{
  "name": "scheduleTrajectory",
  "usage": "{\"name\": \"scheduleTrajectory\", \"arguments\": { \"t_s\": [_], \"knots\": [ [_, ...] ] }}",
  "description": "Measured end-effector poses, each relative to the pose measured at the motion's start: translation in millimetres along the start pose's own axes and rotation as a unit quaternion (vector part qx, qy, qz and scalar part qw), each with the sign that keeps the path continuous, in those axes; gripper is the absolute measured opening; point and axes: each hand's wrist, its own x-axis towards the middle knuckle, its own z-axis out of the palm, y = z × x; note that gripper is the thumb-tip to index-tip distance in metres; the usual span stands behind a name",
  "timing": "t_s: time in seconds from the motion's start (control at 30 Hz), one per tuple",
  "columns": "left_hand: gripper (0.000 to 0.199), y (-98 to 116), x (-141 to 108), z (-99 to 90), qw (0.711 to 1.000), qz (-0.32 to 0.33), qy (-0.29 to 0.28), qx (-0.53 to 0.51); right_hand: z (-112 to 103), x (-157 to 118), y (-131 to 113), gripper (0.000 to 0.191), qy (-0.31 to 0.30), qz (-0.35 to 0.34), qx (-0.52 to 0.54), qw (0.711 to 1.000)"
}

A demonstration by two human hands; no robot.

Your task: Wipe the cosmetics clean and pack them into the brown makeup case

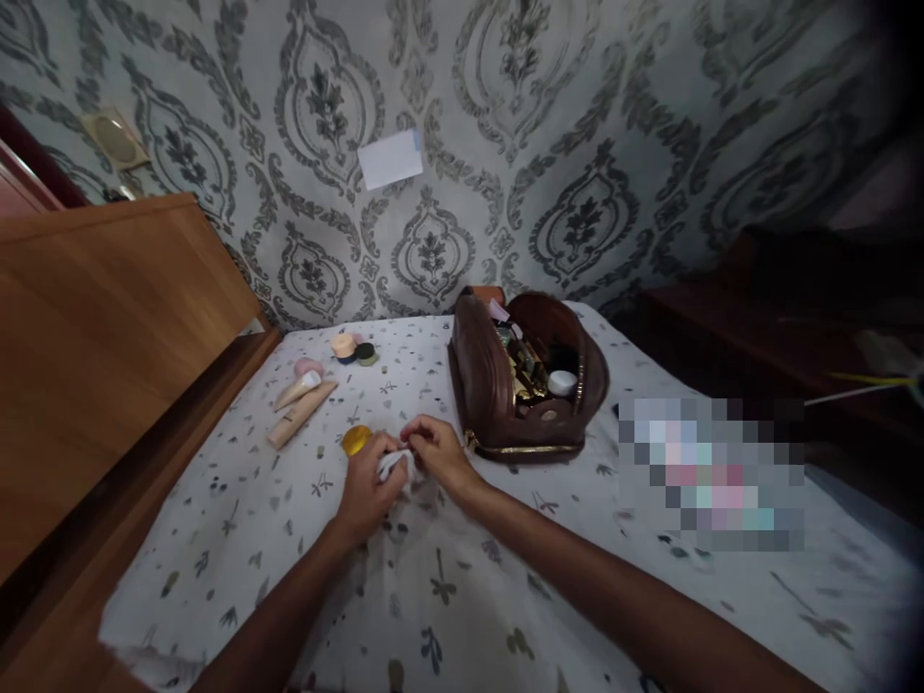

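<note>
My left hand (370,486) is closed round a crumpled white cloth or tissue (396,464), in front of a round golden item (356,441). Close against it, my right hand (442,452) has its fingers bent together at the cloth's upper edge; anything between those fingertips is too small to make out. Just right of my hands stands an open dark brown bag (480,375) with a gold zip. Inside it are several cosmetic items and a white round jar (561,383).
Two beige tubes (303,416) and a pink item (309,367) lie on the patterned sheet (238,568) at the left. Small jars (345,347) stand behind them. A wooden panel (108,337) borders the left side. The right side holds a blurred-out patch (714,476).
</note>
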Motion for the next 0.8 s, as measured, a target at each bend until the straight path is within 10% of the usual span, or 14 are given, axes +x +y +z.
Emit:
{"name": "scheduleTrajectory", "arguments": {
  "t_s": [0.2,0.4,0.57,0.8],
  "knots": [
    [0.007,-5,19,-35.7,0.994,-0.045,0.098,-0.001,10,1,14,0.012,-0.002,-0.046,-0.029,0.999],
    [0.022,-41,64,-110.5,0.957,-0.061,0.146,0.242,3,-5,20,0.01,-0.038,-0.068,-0.057,0.995],
    [0.038,-83,78,-160.2,0.891,-0.191,0.049,0.409,4,-4,20,0.01,-0.051,-0.071,-0.063,0.994],
    [0.053,-99,82,-152.8,0.846,-0.281,-0.109,0.439,4,-6,18,0.012,-0.066,-0.07,-0.09,0.991]
  ]
}}
